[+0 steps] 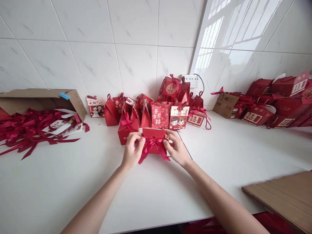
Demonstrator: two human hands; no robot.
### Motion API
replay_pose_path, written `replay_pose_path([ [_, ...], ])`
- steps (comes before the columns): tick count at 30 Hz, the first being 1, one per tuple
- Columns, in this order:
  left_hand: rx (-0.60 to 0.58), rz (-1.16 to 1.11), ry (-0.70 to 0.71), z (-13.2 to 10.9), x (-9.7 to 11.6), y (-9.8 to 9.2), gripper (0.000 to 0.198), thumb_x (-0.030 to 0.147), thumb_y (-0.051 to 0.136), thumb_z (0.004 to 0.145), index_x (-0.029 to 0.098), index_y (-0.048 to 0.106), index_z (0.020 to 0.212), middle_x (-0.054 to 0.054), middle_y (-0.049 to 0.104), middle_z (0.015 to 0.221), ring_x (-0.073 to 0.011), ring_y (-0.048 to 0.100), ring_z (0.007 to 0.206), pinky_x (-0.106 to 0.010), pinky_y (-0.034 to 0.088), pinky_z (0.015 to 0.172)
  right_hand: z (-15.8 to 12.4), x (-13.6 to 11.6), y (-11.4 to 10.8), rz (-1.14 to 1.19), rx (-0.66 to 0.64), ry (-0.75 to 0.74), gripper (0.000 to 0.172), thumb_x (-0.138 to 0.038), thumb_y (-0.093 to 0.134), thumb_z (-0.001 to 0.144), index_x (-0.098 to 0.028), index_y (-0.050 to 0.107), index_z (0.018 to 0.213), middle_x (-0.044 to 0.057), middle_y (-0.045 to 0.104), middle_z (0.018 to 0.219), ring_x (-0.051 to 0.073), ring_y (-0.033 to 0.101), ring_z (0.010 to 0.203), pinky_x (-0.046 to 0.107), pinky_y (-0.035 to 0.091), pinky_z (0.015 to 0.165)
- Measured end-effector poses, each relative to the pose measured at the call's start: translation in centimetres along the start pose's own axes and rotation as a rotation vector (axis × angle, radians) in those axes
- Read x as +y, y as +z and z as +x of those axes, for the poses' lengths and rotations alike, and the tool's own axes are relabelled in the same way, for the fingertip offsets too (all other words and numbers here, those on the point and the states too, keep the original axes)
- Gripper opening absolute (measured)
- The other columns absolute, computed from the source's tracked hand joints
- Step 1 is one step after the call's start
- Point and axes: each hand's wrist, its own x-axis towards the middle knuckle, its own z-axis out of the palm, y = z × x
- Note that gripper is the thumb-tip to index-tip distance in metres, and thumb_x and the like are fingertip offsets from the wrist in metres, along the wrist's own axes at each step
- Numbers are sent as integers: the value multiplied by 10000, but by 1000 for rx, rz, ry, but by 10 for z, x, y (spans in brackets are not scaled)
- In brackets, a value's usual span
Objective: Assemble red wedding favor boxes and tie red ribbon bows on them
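Note:
Between my hands is a red gift box point(154, 132) with a crimson ribbon bow point(153, 143) across its front, its upper flap standing up. My left hand point(133, 148) pinches the box's left side near the bow. At the opposite side, my right hand point(177, 148) grips the right edge, thumb in front and fingers behind. Just behind my left hand stands another red box topped with a bow point(128, 128). A white and red box with two cartoon faces point(179, 118) stands close behind my right hand.
Several red gift boxes point(161, 115) line the wall. A cardboard carton point(79, 104) at left spills crimson ribbons point(31, 125). Red boxes are stacked at right point(290, 105). A cardboard sheet point(285, 195) juts over the table's right front. A power strip point(191, 80) sits by the wall.

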Motion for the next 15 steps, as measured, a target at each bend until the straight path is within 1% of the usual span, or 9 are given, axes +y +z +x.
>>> replay_pose_path([
  [3,-14,-67,-47,0,0,0,214,352,494,849,205,457,696,-31,505,835,-148,556,777,-245,498,637,-1,-1,1,-4,-9,-37,244,-368,486,861,-218,419,680,128,518,1252,238,530,1145,359,561,775],
  [6,-23,-116,-61,0,-1,0,212,370,537,823,203,482,703,-24,492,834,-144,554,776,-240,499,638,-2,-1,1,-17,-12,-47,255,-375,478,876,-218,422,682,127,514,1261,233,528,1151,359,556,796],
  [9,-12,-119,-80,0,-1,0,227,371,548,815,201,485,677,-26,500,829,-151,556,797,-248,499,661,-1,0,1,-16,-11,-29,308,-429,449,895,-215,439,674,125,522,1254,240,533,1144,363,557,781],
  [12,-12,-111,-100,0,1,0,252,385,541,812,201,483,649,-33,507,825,-159,550,787,-254,490,636,0,1,0,4,-6,3,375,-481,431,898,-211,437,638,122,527,1249,246,558,1104,365,558,758],
  [15,-32,-122,-114,0,3,-2,288,404,536,806,199,475,613,-45,507,827,-176,549,809,-259,482,620,1,2,0,25,18,37,401,-505,439,887,-212,434,614,123,539,1230,252,560,1099,372,552,757],
])
